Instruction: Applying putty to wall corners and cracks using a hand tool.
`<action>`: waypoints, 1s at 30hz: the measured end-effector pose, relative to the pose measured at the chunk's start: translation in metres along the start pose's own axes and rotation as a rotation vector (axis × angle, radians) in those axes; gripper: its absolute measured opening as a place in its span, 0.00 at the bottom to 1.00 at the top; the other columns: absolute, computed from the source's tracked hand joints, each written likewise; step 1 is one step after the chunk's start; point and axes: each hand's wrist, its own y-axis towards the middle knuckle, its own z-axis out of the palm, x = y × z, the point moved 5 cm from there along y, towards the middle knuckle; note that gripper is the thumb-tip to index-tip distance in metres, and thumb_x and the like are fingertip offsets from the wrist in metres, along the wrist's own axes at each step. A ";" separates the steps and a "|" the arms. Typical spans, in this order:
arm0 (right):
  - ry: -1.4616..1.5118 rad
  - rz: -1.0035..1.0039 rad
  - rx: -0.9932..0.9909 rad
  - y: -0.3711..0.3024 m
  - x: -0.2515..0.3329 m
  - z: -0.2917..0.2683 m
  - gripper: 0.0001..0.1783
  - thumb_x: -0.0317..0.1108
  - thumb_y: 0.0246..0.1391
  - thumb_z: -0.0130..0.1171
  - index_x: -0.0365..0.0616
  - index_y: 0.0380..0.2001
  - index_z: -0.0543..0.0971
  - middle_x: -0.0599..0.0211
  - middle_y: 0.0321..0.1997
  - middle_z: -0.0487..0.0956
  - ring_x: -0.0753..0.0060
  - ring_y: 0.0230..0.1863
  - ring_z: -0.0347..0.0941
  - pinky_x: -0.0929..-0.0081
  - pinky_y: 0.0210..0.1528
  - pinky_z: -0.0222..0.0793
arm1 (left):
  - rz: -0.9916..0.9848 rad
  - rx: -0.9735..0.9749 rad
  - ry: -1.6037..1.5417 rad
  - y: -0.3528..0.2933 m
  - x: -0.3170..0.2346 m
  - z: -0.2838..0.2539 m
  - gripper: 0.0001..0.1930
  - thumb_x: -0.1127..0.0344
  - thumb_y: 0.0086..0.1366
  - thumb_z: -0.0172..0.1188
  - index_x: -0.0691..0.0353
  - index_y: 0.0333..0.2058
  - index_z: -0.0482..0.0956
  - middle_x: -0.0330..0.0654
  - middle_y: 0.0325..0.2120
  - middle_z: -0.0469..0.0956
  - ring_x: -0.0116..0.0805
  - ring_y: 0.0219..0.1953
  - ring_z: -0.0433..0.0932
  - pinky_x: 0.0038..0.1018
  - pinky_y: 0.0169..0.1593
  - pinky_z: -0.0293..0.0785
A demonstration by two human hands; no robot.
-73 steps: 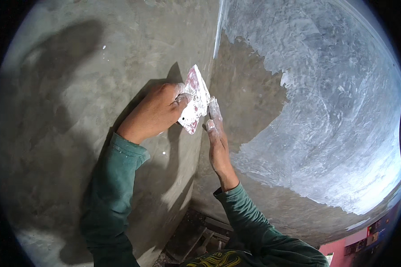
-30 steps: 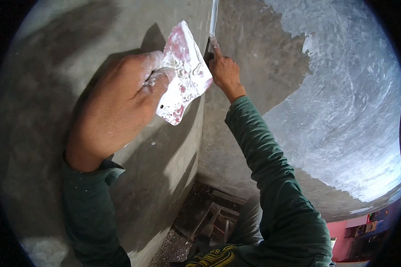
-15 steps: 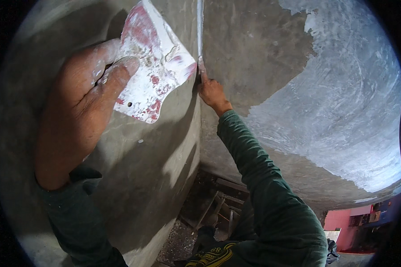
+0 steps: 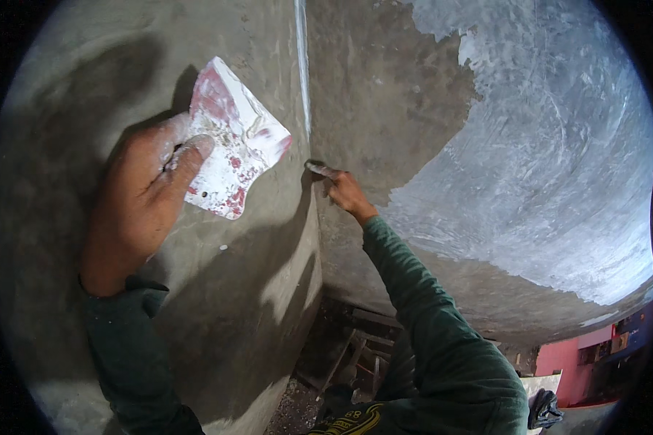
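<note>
White-smeared scraper (image 4: 233,141) sits pinched in the closed left grip (image 4: 144,181).

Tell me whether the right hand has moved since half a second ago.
Yes: the right hand has moved down, judged against the pale wall patch. It now sits below the white strip.

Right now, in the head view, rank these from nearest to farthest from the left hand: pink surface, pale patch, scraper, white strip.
1. Scraper: gripped in the left hand.
2. White strip: upper middle, right of the scraper.
3. Pale patch: right side, beyond the strip.
4. Pink surface: lower right, in the background.
</note>
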 end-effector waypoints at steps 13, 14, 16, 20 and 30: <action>-0.602 -0.064 -0.201 0.072 0.081 -0.042 0.41 0.36 0.54 0.53 0.54 0.70 0.50 0.43 0.32 0.79 0.36 0.36 0.75 0.43 0.40 0.70 | -0.133 0.051 0.059 0.005 -0.010 0.000 0.13 0.65 0.67 0.58 0.70 0.44 0.77 0.53 0.37 0.77 0.44 0.40 0.77 0.35 0.46 0.73; -0.583 -0.109 -0.208 0.069 0.071 -0.033 0.41 0.36 0.54 0.53 0.54 0.70 0.50 0.43 0.32 0.79 0.36 0.36 0.75 0.43 0.40 0.70 | -0.097 0.041 0.079 0.005 -0.011 -0.001 0.13 0.65 0.67 0.58 0.70 0.44 0.77 0.54 0.37 0.77 0.44 0.39 0.77 0.35 0.45 0.73; -0.592 0.035 -0.136 0.054 0.032 -0.009 0.35 0.36 0.55 0.51 0.46 0.66 0.57 0.44 0.38 0.80 0.38 0.39 0.76 0.47 0.43 0.72 | -0.070 0.040 0.102 0.005 -0.007 0.001 0.13 0.65 0.67 0.58 0.70 0.45 0.76 0.54 0.37 0.77 0.45 0.38 0.77 0.35 0.45 0.72; -0.463 0.160 -0.072 0.017 -0.034 0.049 0.43 0.35 0.55 0.51 0.56 0.71 0.46 0.34 0.35 0.78 0.31 0.37 0.74 0.41 0.43 0.69 | -0.013 -0.015 -0.057 0.003 -0.002 0.005 0.14 0.65 0.67 0.59 0.69 0.45 0.76 0.54 0.35 0.77 0.46 0.36 0.77 0.34 0.43 0.73; 0.187 -0.020 -0.424 -0.050 0.105 -0.043 0.25 0.42 0.63 0.48 0.39 0.59 0.71 0.50 0.61 0.72 0.45 0.65 0.62 0.61 0.67 0.54 | -0.208 0.172 -0.052 0.010 -0.009 -0.002 0.16 0.62 0.68 0.56 0.71 0.46 0.76 0.55 0.39 0.78 0.37 0.39 0.77 0.31 0.45 0.71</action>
